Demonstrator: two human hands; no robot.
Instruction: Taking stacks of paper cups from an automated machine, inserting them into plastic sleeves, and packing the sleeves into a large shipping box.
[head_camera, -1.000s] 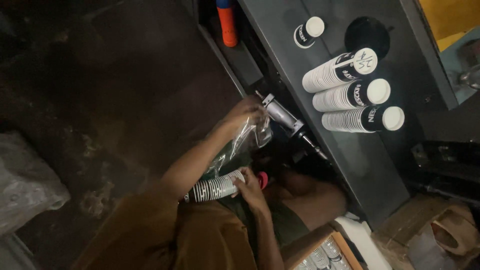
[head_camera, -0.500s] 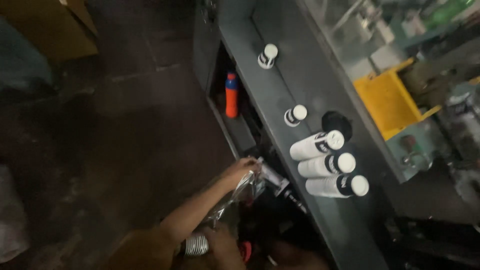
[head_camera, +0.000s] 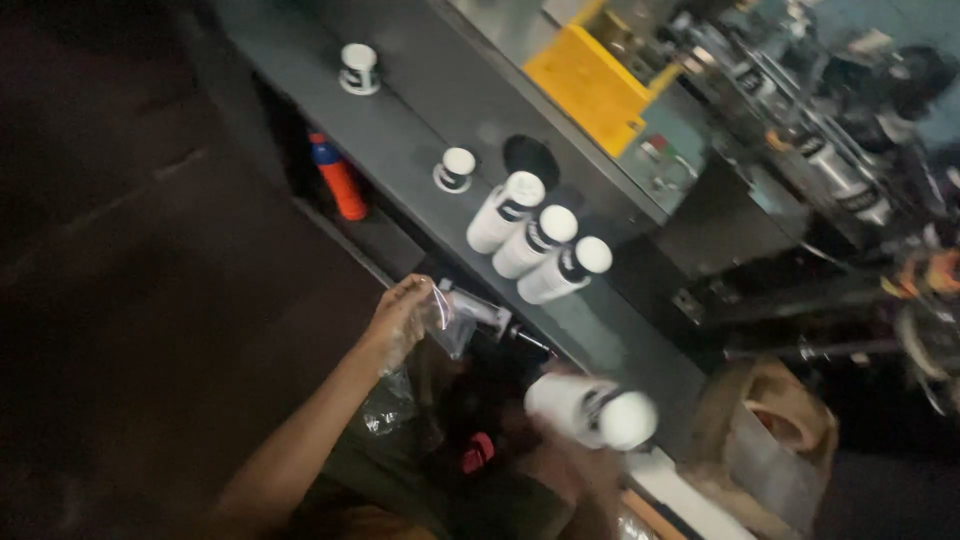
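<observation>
My left hand (head_camera: 402, 316) grips a clear plastic sleeve (head_camera: 445, 322) near the front edge of a dark grey table (head_camera: 420, 130). My right hand (head_camera: 575, 462) is low in the view and holds a white stack of paper cups (head_camera: 592, 410), blurred by motion. Three similar cup stacks (head_camera: 540, 240) lie side by side on the table. Two short white cups (head_camera: 456, 168) stand apart farther along it, the far one (head_camera: 359, 68) near the top.
An orange bottle with a blue cap (head_camera: 338, 178) stands on a shelf under the table. A yellow bin (head_camera: 590, 85) and dark machinery (head_camera: 840, 150) sit behind the table. A brown paper bag (head_camera: 775, 430) lies at the right.
The view has swung upward along the table. My right hand has lifted the cup stack from my lap up toward the table edge. My left hand still grips the plastic sleeve.
</observation>
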